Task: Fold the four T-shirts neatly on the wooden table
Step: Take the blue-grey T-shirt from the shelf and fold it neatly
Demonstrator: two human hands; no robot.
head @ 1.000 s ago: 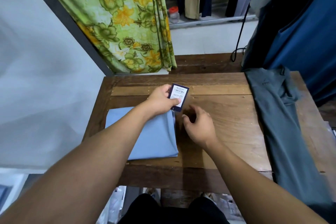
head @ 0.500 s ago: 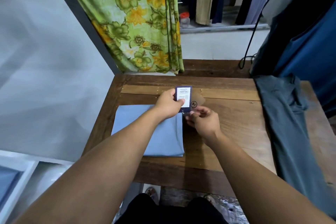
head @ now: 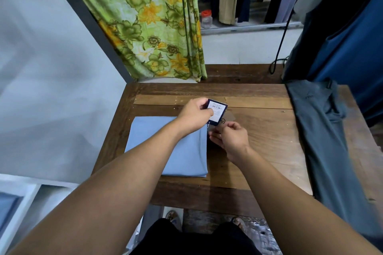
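The left hand (head: 195, 113) pinches a dark-blue rectangular card tag (head: 217, 112) with a white printed label. Its thumb lies on the tag's face and its fingers are curled behind the left edge. Just below those fingers, the right hand (head: 230, 137) has its fingers curled in, the thumb close to the forefinger by the tag's lower corner. It may be nipping the tag's string, but the blur leaves that unclear. A small brown card tag (head: 229, 117) peeks out just above the right thumb. Left of both sets of fingers, under the left wrist, the folded light-blue fabric T-shirt (head: 176, 151) lies flat on the dark wooden plank table (head: 265, 130). Well right of the right fingers, a grey-green fabric T-shirt (head: 323, 141) lies unfolded along the table's right side.
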